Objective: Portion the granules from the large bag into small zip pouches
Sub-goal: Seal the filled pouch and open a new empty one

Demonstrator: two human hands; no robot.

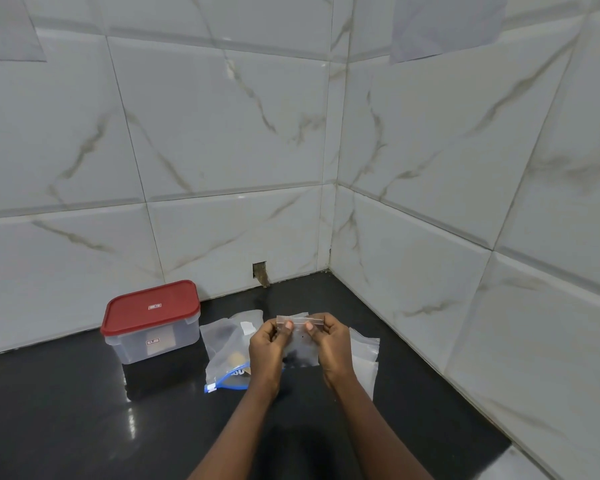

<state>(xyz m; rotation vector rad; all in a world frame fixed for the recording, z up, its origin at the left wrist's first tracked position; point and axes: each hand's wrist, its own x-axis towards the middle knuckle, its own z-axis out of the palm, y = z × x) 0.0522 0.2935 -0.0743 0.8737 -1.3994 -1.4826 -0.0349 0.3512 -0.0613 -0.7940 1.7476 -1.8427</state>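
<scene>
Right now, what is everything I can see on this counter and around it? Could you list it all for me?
Box: one, clear with a red lid, back left on the counter, lid on.
Large bag: one, frosted with a blue zip strip, lying flat right of the box.
Small pouch: one, clear, held up by its top strip.
Spare pouches: clear, count unclear, flat behind the right hand.
Counter: one, glossy black.
Wall tiles: white marbled, meeting in a corner.
Hands: left hand and right hand, both pinching the small pouch.
</scene>
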